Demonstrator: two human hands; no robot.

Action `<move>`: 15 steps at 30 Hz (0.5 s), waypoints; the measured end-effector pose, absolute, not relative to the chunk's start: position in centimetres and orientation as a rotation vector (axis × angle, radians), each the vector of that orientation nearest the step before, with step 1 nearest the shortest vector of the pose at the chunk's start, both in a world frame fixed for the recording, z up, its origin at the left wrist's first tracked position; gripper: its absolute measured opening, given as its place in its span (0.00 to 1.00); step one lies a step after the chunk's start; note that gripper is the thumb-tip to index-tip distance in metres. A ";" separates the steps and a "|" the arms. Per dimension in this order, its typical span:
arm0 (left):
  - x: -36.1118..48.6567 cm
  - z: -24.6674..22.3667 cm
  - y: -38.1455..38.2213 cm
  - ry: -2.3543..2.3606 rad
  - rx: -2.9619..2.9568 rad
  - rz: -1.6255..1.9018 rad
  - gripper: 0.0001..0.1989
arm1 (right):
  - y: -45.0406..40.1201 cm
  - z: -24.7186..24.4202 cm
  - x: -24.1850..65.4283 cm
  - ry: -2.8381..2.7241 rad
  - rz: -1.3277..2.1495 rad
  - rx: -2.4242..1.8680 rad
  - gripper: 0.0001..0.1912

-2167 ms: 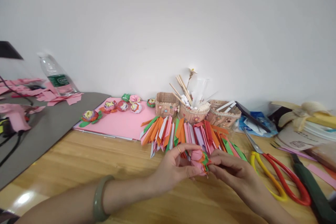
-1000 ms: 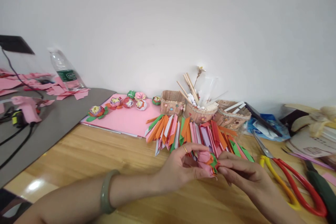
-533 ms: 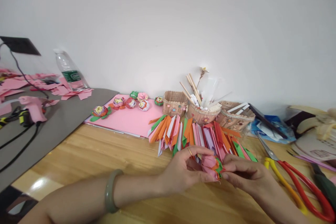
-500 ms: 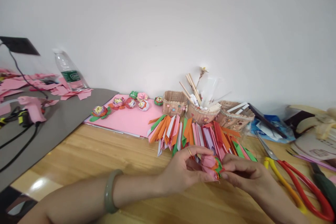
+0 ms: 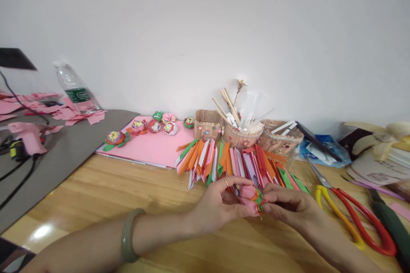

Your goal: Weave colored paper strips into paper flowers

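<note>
Between my two hands is a folded paper flower (image 5: 249,196), pink on its left side with orange and green petals on its right. My left hand (image 5: 221,200) has thumb and fingers curled round the pink side. With thumb and forefinger pinched, my right hand (image 5: 285,204) grips the green and red edge of the same flower. Just behind the hands lies a row of folded paper strips (image 5: 230,162) in orange, pink, green, white and red. Finished-looking paper flowers (image 5: 139,126) rest on pink paper sheets (image 5: 150,147) at the back left.
Scissors (image 5: 349,209) with red and yellow handles lie at the right, beside a dark green-handled tool (image 5: 387,222). Three woven baskets (image 5: 209,126) line the wall, one holding sticks. On the grey mat (image 5: 73,149) are a pink glue gun (image 5: 28,136), a bottle (image 5: 77,89) and pink scraps.
The whole view has shifted slightly, so most things appear a little further left. Both hands keep hold of the paper flower in nearly the same pose.
</note>
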State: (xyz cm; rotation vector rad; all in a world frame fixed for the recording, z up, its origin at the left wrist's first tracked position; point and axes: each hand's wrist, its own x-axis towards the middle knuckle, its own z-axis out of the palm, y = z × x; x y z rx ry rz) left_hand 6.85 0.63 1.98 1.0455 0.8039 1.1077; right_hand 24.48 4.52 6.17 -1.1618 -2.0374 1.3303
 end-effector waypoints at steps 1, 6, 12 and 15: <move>6.8 2.0 0.6 0.805 1.035 1.109 0.24 | 4.5 6.2 24.5 -2.050 1.334 -1.148 0.14; 6.8 2.1 0.5 0.812 1.037 1.118 0.23 | 4.7 6.1 24.6 -2.051 1.289 -1.136 0.13; 7.0 2.4 0.4 0.803 1.084 1.122 0.21 | 4.8 5.3 24.7 -2.056 1.275 -1.164 0.10; 6.9 2.3 0.4 0.817 1.120 1.089 0.21 | 4.8 5.2 24.7 -2.063 1.279 -1.170 0.10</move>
